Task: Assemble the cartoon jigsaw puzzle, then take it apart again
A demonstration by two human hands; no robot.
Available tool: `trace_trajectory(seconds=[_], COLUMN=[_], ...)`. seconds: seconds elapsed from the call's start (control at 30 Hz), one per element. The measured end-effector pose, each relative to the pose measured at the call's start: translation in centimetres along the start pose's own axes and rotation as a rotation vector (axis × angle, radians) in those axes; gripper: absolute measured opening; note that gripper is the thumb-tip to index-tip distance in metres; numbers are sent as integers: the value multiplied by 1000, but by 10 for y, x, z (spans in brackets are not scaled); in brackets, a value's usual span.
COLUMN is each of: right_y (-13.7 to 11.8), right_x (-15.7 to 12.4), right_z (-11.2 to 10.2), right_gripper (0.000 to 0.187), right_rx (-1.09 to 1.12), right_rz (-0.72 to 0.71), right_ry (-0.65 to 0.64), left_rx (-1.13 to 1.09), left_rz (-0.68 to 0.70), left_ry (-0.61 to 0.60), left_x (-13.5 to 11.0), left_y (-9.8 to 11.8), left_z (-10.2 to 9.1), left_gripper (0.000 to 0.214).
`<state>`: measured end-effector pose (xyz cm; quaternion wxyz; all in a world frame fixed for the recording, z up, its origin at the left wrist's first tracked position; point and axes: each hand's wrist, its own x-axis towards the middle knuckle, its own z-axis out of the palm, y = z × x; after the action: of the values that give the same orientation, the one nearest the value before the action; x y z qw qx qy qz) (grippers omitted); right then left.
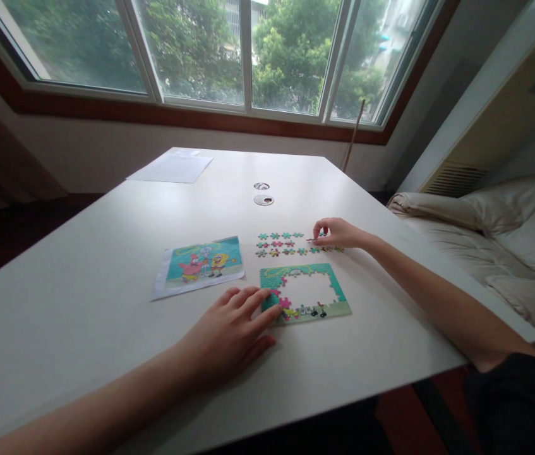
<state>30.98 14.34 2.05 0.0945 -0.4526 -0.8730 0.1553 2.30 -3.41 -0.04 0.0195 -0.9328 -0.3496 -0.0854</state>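
Observation:
My left hand [243,319] lies with its fingers spread, the tips resting on the left edge of a partly assembled jigsaw puzzle [343,306]. The puzzle has a teal and green border with cartoon parts, and a white gap in its middle. Beyond it, loose puzzle pieces [275,252] lie in rows. Over the right end of these rows, my right hand [336,232] pinches a small puzzle piece [311,240] between thumb and finger. Left of the puzzle is a printed reference picture [203,265] of cartoon figures on a paper sheet.
All of this lies on a white table [106,265]. Two round metal-rimmed fittings [263,200] sit in its surface farther back. White papers [172,169] lie at the far left corner. A pale sofa [499,253] stands to the right, and windows [290,57] are behind.

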Motion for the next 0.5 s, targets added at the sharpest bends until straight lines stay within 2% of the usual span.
trace_trajectory(seconds=[0.1,0.2,0.4,0.5], right_y=[-7,-27,-80,-95], right_x=[-5,-12,-30,-36], right_z=[5,11,22,28], right_gripper=[23,22,16,14], right_rx=[123,287,438,439], right_rz=[-40,-84,-275,-294], right_ry=[60,91,-23,-66], left_rx=[-4,-2,17,21], left_rz=[1,9,13,16], left_ry=[-1,-4,-22,-24], left_x=[0,0,1,1], left_y=[0,-1,-2,-1], left_z=[0,0,0,-1], left_gripper=[39,40,40,39])
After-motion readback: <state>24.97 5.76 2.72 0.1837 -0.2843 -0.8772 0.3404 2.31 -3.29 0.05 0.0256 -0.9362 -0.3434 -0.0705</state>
